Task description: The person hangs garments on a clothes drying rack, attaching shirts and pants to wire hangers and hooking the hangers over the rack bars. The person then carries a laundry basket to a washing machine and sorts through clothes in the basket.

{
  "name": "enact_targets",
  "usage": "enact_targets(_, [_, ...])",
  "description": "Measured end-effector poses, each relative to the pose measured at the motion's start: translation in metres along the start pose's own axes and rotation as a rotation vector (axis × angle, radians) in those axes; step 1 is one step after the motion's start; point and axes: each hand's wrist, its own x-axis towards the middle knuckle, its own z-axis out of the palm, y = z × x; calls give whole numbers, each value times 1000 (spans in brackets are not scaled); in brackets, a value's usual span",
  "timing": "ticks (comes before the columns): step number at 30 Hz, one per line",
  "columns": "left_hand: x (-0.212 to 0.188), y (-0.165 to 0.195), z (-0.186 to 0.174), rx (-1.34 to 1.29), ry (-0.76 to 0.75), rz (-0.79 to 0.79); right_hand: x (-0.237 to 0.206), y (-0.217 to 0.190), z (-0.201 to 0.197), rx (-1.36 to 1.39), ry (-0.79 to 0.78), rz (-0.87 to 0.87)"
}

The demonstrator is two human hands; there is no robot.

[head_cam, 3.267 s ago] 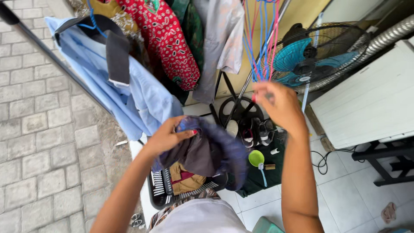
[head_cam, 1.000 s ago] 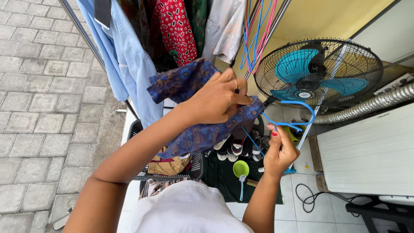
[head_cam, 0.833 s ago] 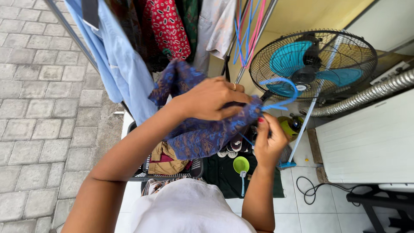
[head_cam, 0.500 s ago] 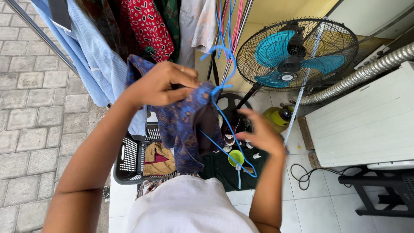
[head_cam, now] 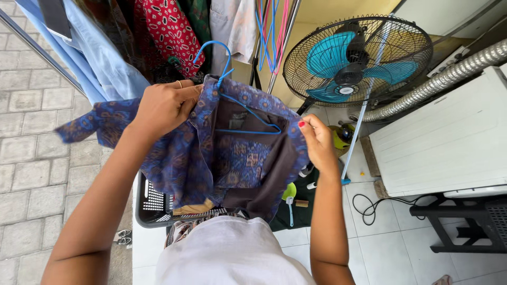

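Hanging clothes (head_cam: pixel 158 37) are filling the upper left of the frame, with a fan (head_cam: pixel 359 63) at upper right. At centre, my left hand (head_cam: pixel 163 105) is gripping the collar of a blue shirt (head_cam: pixel 222 153), while my right hand (head_cam: pixel 319 140) is pinching its other edge. A blue hanger (head_cam: pixel 232 100) is sitting inside it, above a basket (head_cam: pixel 150 203).

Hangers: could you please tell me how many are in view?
1 counted for certain: the blue hanger inside the blue patterned shirt, held by both hands. More coloured wire hangers hang bunched on the rail above; their number cannot be told, and garments may hide others.
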Motion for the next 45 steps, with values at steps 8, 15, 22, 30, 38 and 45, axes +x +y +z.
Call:
enact_targets(8, [-2,22,36,-255,129,25,3,-104,93,-361,-185,-599])
enact_targets(15, [-18,12,32,-765,217,-28,8,-104,68,-825,137,-1031])
enact_targets(22, [-5,10,24,-592,304,101,20,-91,29,-823,130,-561])
enact_targets(30, [10,50,22,-170,315,-253,15,-74,31,-606,47,-261])
enact_targets(38, [10,85,44,45,469,-360,17,-40,36,-697,366,-174])
enact_targets(45, [-10,113,87,-344,297,-37,-2,-27,23,-444,465,-281])
